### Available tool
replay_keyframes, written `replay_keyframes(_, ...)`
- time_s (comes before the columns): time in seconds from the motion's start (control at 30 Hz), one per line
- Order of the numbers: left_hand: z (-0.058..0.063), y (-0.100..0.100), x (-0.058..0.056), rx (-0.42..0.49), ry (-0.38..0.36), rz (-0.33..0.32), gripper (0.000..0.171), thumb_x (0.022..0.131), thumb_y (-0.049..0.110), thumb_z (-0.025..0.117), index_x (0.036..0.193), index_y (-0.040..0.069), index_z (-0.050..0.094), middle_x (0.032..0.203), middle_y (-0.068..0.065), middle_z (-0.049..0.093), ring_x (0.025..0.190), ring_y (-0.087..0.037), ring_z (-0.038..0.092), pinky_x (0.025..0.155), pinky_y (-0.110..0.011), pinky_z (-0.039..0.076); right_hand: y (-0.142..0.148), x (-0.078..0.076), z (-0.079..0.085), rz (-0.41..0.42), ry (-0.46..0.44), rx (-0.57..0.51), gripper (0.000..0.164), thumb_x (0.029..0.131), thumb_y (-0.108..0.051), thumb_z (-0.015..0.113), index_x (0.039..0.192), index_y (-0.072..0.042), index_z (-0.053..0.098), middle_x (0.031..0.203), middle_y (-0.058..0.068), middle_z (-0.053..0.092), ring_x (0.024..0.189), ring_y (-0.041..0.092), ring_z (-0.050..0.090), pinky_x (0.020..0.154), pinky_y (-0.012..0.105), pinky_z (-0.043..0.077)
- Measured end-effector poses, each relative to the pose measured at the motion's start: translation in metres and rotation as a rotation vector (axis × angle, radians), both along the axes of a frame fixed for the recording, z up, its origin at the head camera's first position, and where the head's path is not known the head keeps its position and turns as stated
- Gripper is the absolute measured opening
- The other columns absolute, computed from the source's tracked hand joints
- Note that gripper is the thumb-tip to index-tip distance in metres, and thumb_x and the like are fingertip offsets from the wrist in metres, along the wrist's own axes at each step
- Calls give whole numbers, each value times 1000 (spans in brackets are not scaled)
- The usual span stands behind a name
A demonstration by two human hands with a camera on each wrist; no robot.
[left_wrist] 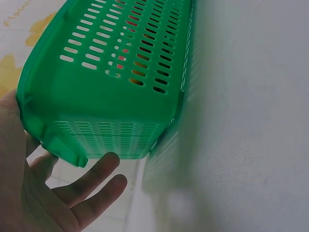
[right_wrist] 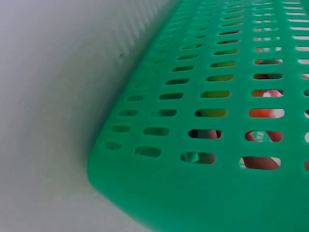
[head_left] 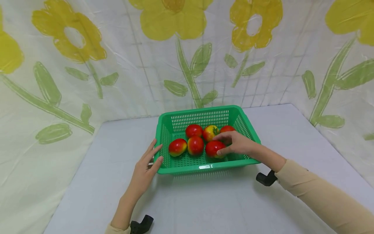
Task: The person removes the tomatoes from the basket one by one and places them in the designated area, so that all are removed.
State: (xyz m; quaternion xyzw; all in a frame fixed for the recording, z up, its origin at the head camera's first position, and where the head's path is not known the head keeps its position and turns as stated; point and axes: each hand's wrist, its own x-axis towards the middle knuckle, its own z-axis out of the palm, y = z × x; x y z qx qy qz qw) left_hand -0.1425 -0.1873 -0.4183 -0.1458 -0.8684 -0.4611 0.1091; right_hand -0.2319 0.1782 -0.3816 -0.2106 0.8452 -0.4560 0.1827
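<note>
A green perforated plastic basket [head_left: 181, 170] stands on the table with several glossy red-and-yellow mangoes in it, among them one mango [head_left: 177, 147] at the left and another mango [head_left: 195, 145] beside it. Inside the basket's right part, my right hand [head_left: 238, 143] holds a red mango [head_left: 213, 148] between thumb and fingers. My left hand [head_left: 143, 170] touches the basket's left rim, thumb near the front corner and fingers spread. In the left wrist view, two fingers [left_wrist: 99, 174] stretch out free below the rim. Basket slots mostly hide the right hand in the right wrist view.
The white-covered table [head_left: 204, 201] extends around the basket. Behind it hangs a pale curtain [head_left: 131, 74] printed with yellow flowers. Black wrist-mounted devices show on both arms, one device [head_left: 266, 178] close to the basket's right front corner.
</note>
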Motion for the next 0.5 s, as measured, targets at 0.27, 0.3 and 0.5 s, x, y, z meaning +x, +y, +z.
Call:
replay_keyframes(0.27, 0, 0, 1, 13, -9, 5, 47, 102, 34, 55, 147, 19, 49, 159, 9, 25, 103, -16, 63, 80, -31, 54, 0, 4, 4, -64, 9, -30, 55, 81, -29, 83, 131, -17, 63, 128, 3, 57, 112, 27, 54, 87, 38, 51)
replay_keyframes(0.3, 0, 0, 1, 14, -9, 6, 47, 102, 34, 55, 147, 19, 49, 159, 9, 25, 103, -16, 63, 80, -31, 54, 0, 4, 5, -76, 2, -40, 55, 81, -29, 83, 131, -18, 64, 129, 3, 56, 112, 27, 54, 87, 38, 51)
replay_keyframes(0.5, 0, 0, 2, 7, -6, 3, 47, 103, 35, 54, 147, 23, 48, 159, 9, 25, 106, -15, 62, 82, -32, 54, 4, 10, 10, -102, 24, -104, 56, 83, -28, 81, 134, -17, 61, 133, 6, 55, 111, 29, 57, 86, 40, 53)
